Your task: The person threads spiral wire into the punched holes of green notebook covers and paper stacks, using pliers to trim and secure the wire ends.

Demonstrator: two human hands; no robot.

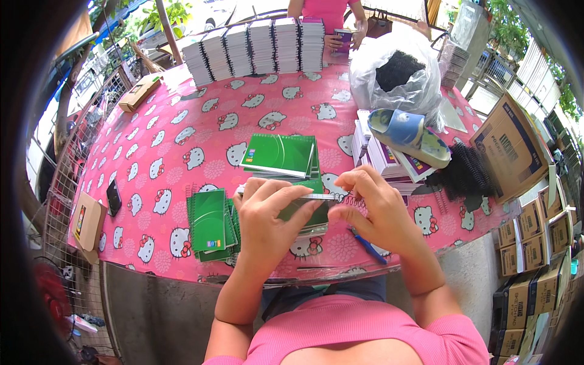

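My left hand [271,216] grips a green-covered notebook [304,213] held edge-up over the pink cartoon-cat tablecloth [182,121]. At the notebook's top right edge, my right hand [374,210] pinches a thin wire spiral [348,199]. A pile of green notebooks [211,225] lies just left of my left hand. Another green stack [281,155] sits beyond my hands. Under my right wrist a blue-handled tool [368,246] rests on the cloth.
Rows of white spiral-bound pads [255,45] stand at the far edge, where another person in pink [328,12] holds a small item. A plastic bag [398,76], a blue sandal [407,135], black spirals [465,176], cardboard boxes [511,146], a phone [114,196].
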